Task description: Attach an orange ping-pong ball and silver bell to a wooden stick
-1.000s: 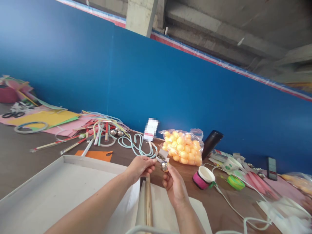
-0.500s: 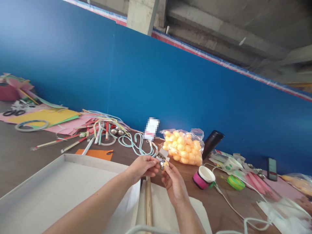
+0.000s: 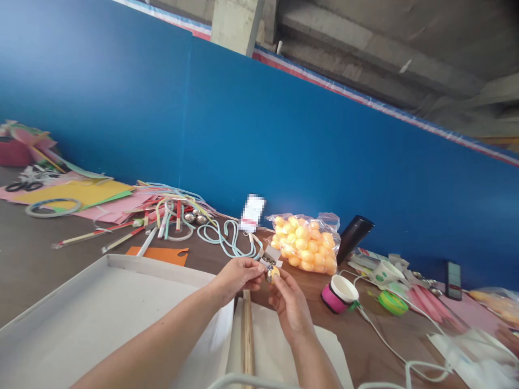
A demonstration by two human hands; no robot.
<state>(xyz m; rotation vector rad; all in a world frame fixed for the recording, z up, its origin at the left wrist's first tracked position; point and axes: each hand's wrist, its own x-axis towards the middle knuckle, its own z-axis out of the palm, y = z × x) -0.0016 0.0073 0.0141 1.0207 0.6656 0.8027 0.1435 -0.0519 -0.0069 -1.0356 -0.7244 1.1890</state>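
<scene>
My left hand (image 3: 243, 275) is closed in a pinch, its fingertips against a shiny silver ball (image 3: 270, 276). From the other side, my right hand (image 3: 290, 305) grips the ball and a small yellow-orange piece (image 3: 275, 272) pressed to it. I cannot tell whether the ball and the piece are joined. Just behind the fingers stands a small open box (image 3: 271, 254) with little metallic bits in it. Under my hands a wooden stick (image 3: 247, 346) lies on pale paper (image 3: 270, 324).
A grey-white tray (image 3: 162, 273) lies at left. Behind the hands are a clear bag of orange balls (image 3: 306, 243) and pale-blue cords (image 3: 227, 237). To the right stand a pink-banded cup (image 3: 339, 294) and a black cylinder (image 3: 354, 237). A blue partition (image 3: 259, 124) closes off the back.
Both hands stay almost in place. The silver ball and yellow-orange piece have turned slightly between the fingers.
</scene>
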